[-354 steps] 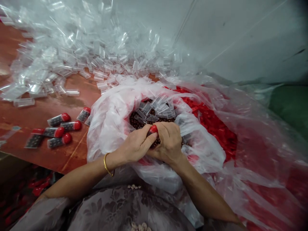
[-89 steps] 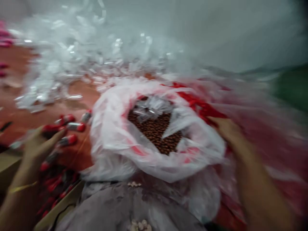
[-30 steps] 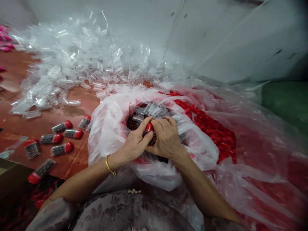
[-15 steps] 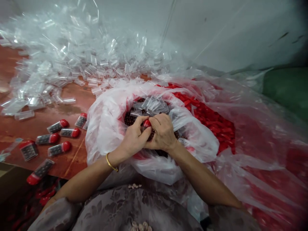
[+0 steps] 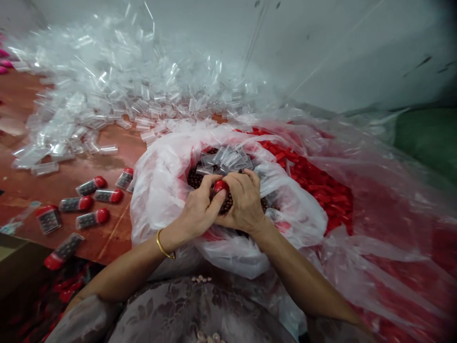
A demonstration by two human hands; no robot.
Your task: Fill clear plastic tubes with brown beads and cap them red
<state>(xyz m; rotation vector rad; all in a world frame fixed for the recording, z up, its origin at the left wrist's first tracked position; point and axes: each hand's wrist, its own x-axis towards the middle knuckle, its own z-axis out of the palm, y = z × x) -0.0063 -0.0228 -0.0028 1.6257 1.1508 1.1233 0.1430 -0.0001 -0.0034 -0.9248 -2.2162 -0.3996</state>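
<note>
A glossy red cap [image 5: 220,186] sits between my two hands over the opening of a white plastic bag. My left hand [image 5: 202,207], with a gold bangle at the wrist, pinches the cap between thumb and fingers. On the other side, my right hand [image 5: 246,202] curls its fingers against it; whatever lies beneath the cap is hidden. Dark brown beads [image 5: 194,180] fill the bag [image 5: 153,190] under and around the hands. Several clear plastic tubes [image 5: 230,158] lie on the beads just beyond my fingers.
Capped tubes of dark beads [image 5: 92,218] are scattered on the reddish-brown table [image 5: 110,233] at left, one at its front edge. A large heap of clear tubes [image 5: 107,85] spreads behind. Red pieces [image 5: 317,190] fill clear plastic sheeting at right. A grey wall stands behind.
The right hand's fingers have lifted and spread a little, so more of the red cap and the beads below shows. The whole view has shifted slightly.
</note>
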